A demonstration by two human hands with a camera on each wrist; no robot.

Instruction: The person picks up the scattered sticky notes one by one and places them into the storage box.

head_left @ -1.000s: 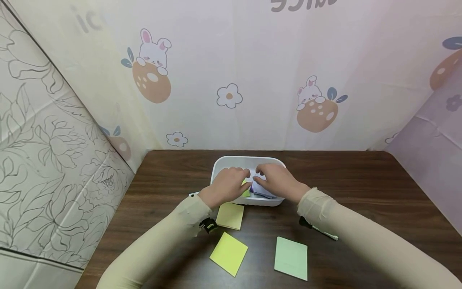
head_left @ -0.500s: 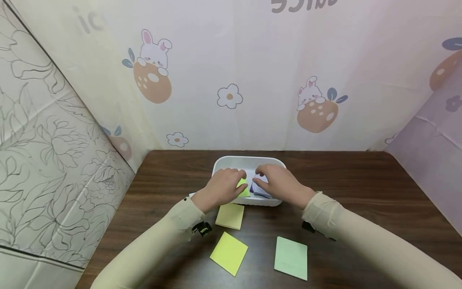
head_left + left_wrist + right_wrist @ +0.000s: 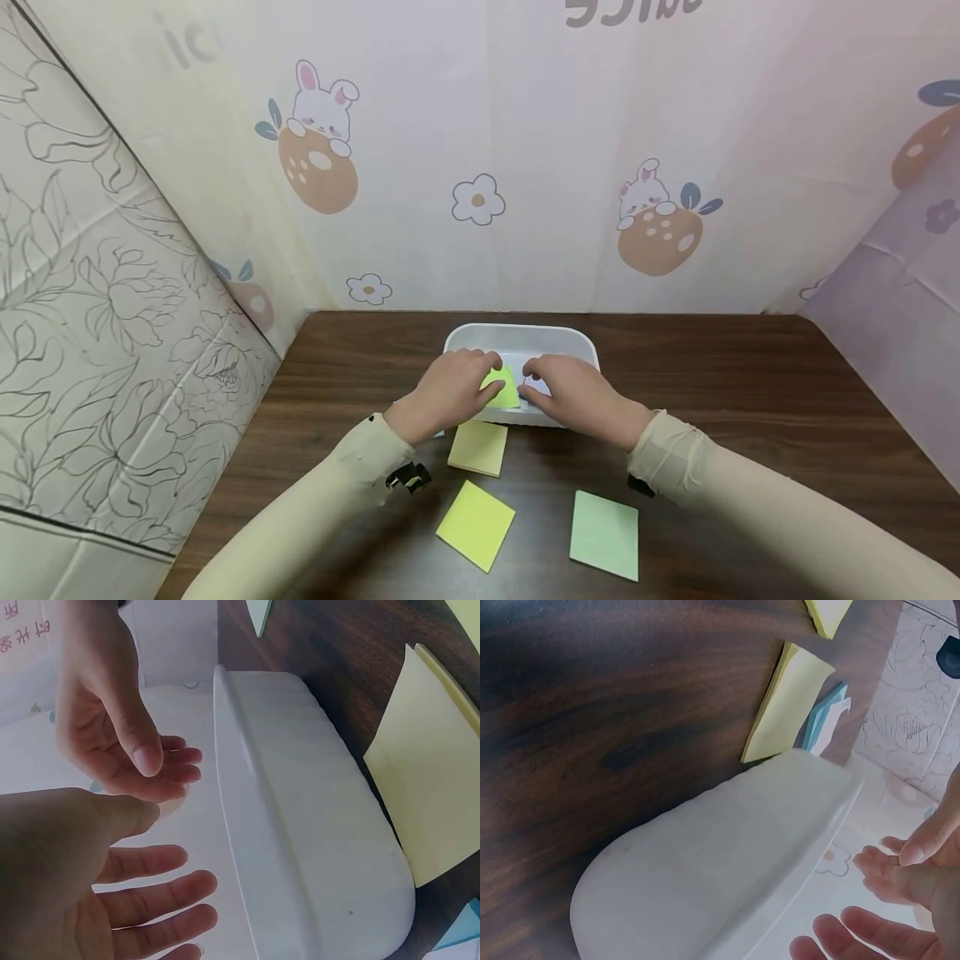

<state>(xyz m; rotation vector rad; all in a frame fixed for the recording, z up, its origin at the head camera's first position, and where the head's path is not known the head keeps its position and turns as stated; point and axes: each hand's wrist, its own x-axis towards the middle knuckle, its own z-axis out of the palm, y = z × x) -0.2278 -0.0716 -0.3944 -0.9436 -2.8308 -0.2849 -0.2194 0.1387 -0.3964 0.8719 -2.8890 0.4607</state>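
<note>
the tub (image 3: pixel 522 335) is smooth white plastic, a bit shiny. the table (image 3: pixel 750 375) is dark wood with lines in it. the coloured sheets (image 3: pixel 476 525) are flat, dull paper.

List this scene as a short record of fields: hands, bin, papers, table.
left hand: over the bin, touching a green paper
right hand: over the bin, on a purple paper
bin: white, on the table
papers on the table: pale yellow, yellow-green, mint
table: dark wood
</note>
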